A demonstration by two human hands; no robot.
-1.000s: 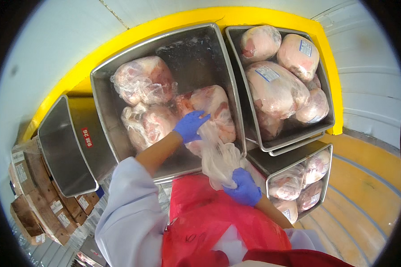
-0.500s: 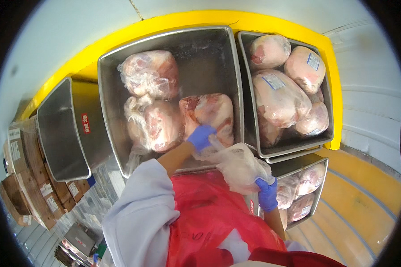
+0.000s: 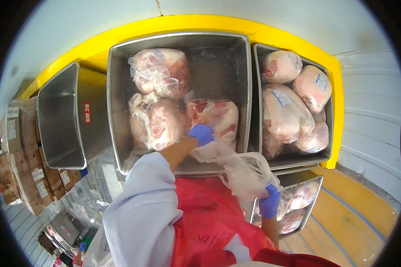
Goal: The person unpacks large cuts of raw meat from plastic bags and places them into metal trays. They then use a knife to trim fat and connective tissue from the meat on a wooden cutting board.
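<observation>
My blue-gloved left hand (image 3: 202,135) is closed on one end of a crumpled clear plastic bag (image 3: 247,171), just over the front of a bare-looking red and white meat piece (image 3: 216,115) in the middle steel tub (image 3: 246,60). My gloved right hand (image 3: 268,202) grips the bag's other end beyond the tub's front edge, in front of my red apron (image 3: 196,204). Two wrapped meat pieces lie on the tub's left side, one at the back (image 3: 158,69) and one at the front (image 3: 158,122).
A tub (image 3: 256,58) of wrapped meat stands right, another (image 3: 318,182) lower right. A steel tub (image 3: 58,115) is left, beside cardboard boxes (image 3: 20,164). A yellow edge (image 3: 187,21) borders the tubs. A co-worker's gloved hand (image 3: 82,247) shows at lower left.
My right hand has moved right and down, stretching the bag out between both hands. My left hand has moved slightly down. The view has shifted, so the middle tub appears further right and lower.
</observation>
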